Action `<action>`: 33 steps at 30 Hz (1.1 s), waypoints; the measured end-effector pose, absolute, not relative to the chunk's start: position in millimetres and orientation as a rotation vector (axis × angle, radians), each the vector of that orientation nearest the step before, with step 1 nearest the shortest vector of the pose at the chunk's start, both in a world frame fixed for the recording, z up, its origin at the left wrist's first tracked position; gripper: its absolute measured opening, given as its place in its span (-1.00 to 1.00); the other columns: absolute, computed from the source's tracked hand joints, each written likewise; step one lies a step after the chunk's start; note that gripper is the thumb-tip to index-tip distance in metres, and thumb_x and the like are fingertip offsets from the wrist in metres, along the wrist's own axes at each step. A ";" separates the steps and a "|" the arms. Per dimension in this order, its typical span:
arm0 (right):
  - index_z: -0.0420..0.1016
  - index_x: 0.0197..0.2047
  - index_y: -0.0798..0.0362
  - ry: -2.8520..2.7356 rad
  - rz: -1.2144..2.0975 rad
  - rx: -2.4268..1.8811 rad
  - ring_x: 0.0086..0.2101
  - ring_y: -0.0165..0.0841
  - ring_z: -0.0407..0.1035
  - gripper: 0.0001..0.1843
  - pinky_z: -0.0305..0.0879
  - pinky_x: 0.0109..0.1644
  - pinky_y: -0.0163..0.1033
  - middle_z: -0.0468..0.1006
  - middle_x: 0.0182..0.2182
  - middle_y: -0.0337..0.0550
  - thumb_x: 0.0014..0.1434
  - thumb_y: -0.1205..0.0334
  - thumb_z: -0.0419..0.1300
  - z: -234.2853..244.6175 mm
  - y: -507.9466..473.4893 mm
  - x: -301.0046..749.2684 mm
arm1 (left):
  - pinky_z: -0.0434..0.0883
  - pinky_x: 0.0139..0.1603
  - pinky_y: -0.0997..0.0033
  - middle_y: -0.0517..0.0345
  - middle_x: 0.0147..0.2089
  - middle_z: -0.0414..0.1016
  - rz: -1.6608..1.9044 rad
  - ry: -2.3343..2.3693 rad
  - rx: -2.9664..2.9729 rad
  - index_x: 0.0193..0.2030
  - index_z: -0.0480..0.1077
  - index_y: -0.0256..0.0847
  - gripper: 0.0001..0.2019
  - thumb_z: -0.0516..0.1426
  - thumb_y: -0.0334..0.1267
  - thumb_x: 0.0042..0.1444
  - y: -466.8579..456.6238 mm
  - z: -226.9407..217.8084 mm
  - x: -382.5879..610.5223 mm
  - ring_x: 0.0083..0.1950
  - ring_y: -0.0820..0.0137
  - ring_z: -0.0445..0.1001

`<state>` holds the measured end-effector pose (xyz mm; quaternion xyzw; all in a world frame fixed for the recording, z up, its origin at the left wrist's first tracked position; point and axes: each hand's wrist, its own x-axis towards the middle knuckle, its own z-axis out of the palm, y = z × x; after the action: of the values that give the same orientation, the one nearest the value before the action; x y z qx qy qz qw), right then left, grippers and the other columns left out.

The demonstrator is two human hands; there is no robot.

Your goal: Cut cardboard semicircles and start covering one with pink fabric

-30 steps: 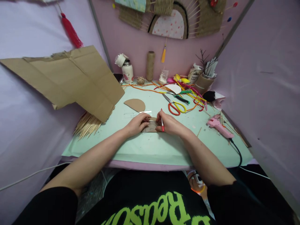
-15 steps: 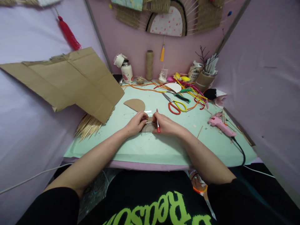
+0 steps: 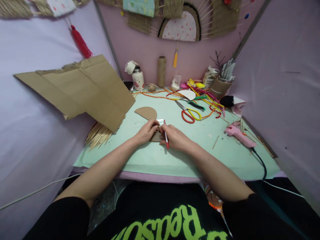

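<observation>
My left hand (image 3: 146,131) has its fingers curled together at the upper left edge of a small cardboard piece (image 3: 155,137); what they pinch is hidden. My right hand (image 3: 176,137) grips a red and white pen (image 3: 166,138), its red end toward me, close against the left fingertips. Just past the fingers a clear plastic strip (image 3: 161,122) catches the light. A half-round cardboard piece (image 3: 146,113) lies flat beyond my left hand.
Scissors (image 3: 191,115), pliers (image 3: 196,105) and coloured pipe cleaners lie at the back right. A pink glue gun (image 3: 240,135) rests on the right. A large cardboard sheet (image 3: 87,90) leans over bamboo sticks (image 3: 98,136) at left. A bottle (image 3: 138,79) and twine roll (image 3: 161,71) stand behind.
The clear protractor that lay over the small cardboard piece no longer shows there, leaving bare cardboard. My right hand and the pen have moved slightly left, closer to my left hand. The view has shifted slightly.
</observation>
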<state>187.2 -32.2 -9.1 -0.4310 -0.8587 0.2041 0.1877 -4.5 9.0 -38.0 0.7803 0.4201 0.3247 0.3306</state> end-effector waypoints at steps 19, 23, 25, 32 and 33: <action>0.36 -0.09 0.08 -1.989 0.031 -2.015 -0.38 -0.15 0.37 -0.77 0.04 -0.37 -0.19 0.49 -0.35 0.09 0.17 0.21 0.16 -6.8 -15.4 260.0 | 0.34 0.12 0.11 0.01 -0.08 0.48 0.914 1.455 2.350 -0.17 0.40 -0.17 -0.87 0.12 -0.27 0.13 25.6 -25.3 -43.1 0.03 0.18 0.41; 0.35 -0.19 0.06 -2.054 -0.016 -1.891 -0.24 -0.06 0.39 -0.69 0.16 -0.23 -0.13 0.50 -0.34 0.05 0.08 0.09 0.30 -10.9 -15.1 254.3 | 0.32 0.14 0.06 -0.03 -0.01 0.47 0.757 1.491 2.385 -0.09 0.42 -0.18 -0.75 0.20 -0.19 0.09 30.2 -27.1 -56.8 0.08 0.11 0.38; 0.33 -0.20 0.03 -2.054 0.041 -1.763 -0.17 -0.05 0.39 -0.68 0.19 -0.16 -0.09 0.51 -0.28 0.03 0.08 0.06 0.30 -12.1 -14.3 251.4 | 0.32 0.12 0.05 -0.02 -0.01 0.48 0.690 1.511 2.383 -0.06 0.42 -0.18 -0.70 0.24 -0.18 0.05 32.1 -28.8 -57.9 0.08 0.10 0.39; 0.27 -0.28 -0.03 -2.174 0.440 -1.401 -0.11 -0.12 0.40 -0.72 0.21 -0.04 -0.06 0.53 -0.19 -0.06 0.06 0.15 0.31 -12.8 -16.4 235.9 | 0.35 0.01 0.09 0.04 -0.15 0.49 0.626 1.569 2.341 -0.05 0.43 -0.16 -0.68 0.26 -0.27 0.01 37.4 -31.3 -54.2 -0.07 0.15 0.43; 0.27 -0.29 -0.02 -2.184 0.455 -1.403 -0.11 -0.12 0.40 -0.72 0.22 -0.05 -0.07 0.53 -0.19 -0.06 0.05 0.16 0.32 -12.6 -16.9 234.6 | 0.36 0.00 0.10 0.04 -0.15 0.48 0.628 1.560 2.347 -0.05 0.42 -0.17 -0.68 0.25 -0.28 0.02 37.0 -31.1 -54.2 -0.08 0.15 0.42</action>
<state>234.6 -16.9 -12.6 -0.5154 -0.8023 0.1670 0.2504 -54.2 37.0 -31.1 0.8064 0.5358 0.2157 0.1268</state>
